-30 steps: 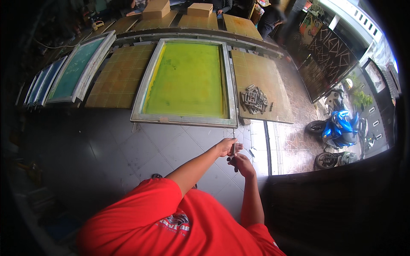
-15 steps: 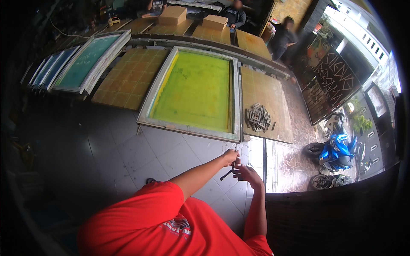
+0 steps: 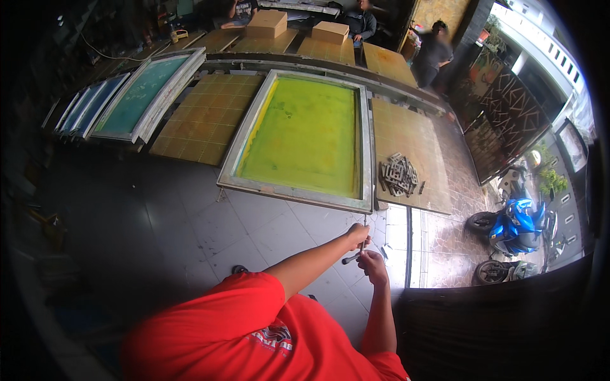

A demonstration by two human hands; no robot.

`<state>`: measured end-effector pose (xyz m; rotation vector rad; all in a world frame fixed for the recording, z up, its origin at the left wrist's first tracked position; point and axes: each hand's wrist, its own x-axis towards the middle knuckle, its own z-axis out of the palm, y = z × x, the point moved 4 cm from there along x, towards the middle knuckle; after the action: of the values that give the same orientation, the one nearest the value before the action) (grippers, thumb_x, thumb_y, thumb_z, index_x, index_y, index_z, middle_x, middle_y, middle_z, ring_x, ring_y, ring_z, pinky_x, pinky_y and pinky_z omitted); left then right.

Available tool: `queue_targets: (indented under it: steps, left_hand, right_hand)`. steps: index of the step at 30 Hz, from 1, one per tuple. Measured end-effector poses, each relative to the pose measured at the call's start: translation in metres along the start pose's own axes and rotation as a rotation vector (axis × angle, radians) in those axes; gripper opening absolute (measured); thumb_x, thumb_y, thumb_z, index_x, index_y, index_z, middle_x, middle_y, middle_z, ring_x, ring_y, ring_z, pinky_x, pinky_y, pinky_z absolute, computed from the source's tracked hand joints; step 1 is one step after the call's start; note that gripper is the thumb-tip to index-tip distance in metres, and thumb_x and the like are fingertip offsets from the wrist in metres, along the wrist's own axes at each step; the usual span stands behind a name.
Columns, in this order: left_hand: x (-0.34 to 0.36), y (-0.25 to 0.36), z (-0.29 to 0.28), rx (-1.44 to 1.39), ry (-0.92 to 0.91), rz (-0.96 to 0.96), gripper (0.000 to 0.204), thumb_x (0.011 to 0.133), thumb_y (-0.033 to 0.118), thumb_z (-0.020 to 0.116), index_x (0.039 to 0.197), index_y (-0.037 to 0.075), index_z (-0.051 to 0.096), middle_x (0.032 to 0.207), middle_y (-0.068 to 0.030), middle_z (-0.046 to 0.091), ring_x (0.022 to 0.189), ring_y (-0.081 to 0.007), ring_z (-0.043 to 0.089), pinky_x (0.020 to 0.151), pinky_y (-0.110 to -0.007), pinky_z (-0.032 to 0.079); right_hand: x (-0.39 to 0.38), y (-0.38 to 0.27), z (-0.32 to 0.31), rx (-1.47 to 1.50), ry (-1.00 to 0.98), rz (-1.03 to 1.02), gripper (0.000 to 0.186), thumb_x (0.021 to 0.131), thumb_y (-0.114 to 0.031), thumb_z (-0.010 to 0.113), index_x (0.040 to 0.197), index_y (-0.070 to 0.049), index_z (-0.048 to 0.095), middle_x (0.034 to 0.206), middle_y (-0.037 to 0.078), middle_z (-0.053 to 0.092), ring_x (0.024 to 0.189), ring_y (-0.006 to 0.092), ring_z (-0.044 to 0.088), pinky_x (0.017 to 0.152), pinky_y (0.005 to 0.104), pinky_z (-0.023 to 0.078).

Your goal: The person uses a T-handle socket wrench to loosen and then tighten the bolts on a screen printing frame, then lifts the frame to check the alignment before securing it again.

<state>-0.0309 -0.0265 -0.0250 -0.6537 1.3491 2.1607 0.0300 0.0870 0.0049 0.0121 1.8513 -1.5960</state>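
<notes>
My left hand is closed around the thin upright shaft of a dark bent-handled wrench, just below the near right corner of a screen-printing frame. The shaft's top reaches the frame's edge; how it meets it is too small to tell. Below the left, my right hand pinches the wrench near its bend, and the thick handle end sticks out to the left. Yellow-green mesh fills the frame, which lies flat. Right of it, a pile of metal clamp-like pieces rests on a tan board.
Teal and blue screens lean at the left beside a gridded brown board. Cardboard boxes stand on the far boards. Several people are beyond the tables, one at the far right. A blue motorbike stands at the right.
My right hand has closed from loosely spread fingers to a pinch on the wrench, and the handle end has turned a little. The whole view has shifted slightly.
</notes>
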Motion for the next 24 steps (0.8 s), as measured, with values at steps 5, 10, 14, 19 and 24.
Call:
queue_targets:
  steps: [5, 10, 14, 19, 24]
  left_hand:
    - [0.007, -0.001, 0.006, 0.123, 0.066, 0.034, 0.015, 0.089, 0.014, 0.051, 0.097, 0.002, 0.049, 0.079, -0.0106, 0.06, 0.063, -0.0177, 0.061, 0.053, -0.03, 0.049]
    - [0.007, -0.003, 0.0, -0.004, -0.104, 0.021, 0.017, 0.092, 0.018, 0.047, 0.097, 0.002, 0.049, 0.084, -0.0102, 0.062, 0.073, -0.019, 0.063, 0.062, -0.03, 0.053]
    - [0.002, -0.003, -0.004, -0.164, -0.27, -0.012, 0.02, 0.095, 0.018, 0.042, 0.102, 0.0, 0.048, 0.09, -0.0116, 0.062, 0.085, -0.0207, 0.063, 0.073, -0.033, 0.054]
    - [-0.002, -0.005, -0.002, -0.266, -0.359, -0.005, 0.023, 0.096, 0.015, 0.039, 0.108, -0.003, 0.046, 0.101, -0.0146, 0.06, 0.091, -0.0233, 0.062, 0.079, -0.033, 0.053]
    - [-0.012, 0.0, -0.003, 0.012, -0.053, -0.008, 0.026, 0.091, 0.018, 0.047, 0.102, -0.005, 0.046, 0.093, -0.0157, 0.06, 0.081, -0.0249, 0.063, 0.058, -0.033, 0.054]
  right_hand:
    - [-0.021, -0.062, 0.023, -1.219, 0.286, -0.028, 0.029, 0.085, -0.029, 0.061, 0.085, 0.0, 0.065, 0.072, 0.008, 0.065, 0.065, 0.0159, 0.064, 0.056, 0.0304, 0.048]
    - [-0.018, -0.033, -0.01, -0.271, -0.069, 0.09, 0.044, 0.089, -0.037, 0.053, 0.105, 0.003, 0.061, 0.093, 0.013, 0.065, 0.085, 0.0236, 0.065, 0.068, 0.0345, 0.05]
    - [-0.022, -0.001, -0.028, 0.439, -0.067, 0.043, 0.044, 0.094, -0.03, 0.045, 0.12, 0.005, 0.048, 0.116, 0.018, 0.055, 0.114, 0.0254, 0.049, 0.088, 0.039, 0.044]
    - [0.004, 0.025, 0.004, 0.567, -0.166, -0.091, 0.032, 0.091, -0.025, 0.049, 0.106, 0.003, 0.054, 0.098, 0.014, 0.061, 0.094, 0.0243, 0.06, 0.082, 0.0351, 0.046]
    - [-0.004, -0.01, 0.015, 0.057, 0.026, 0.02, 0.028, 0.09, -0.028, 0.054, 0.092, 0.0, 0.057, 0.08, 0.008, 0.063, 0.063, 0.0151, 0.063, 0.056, 0.026, 0.048]
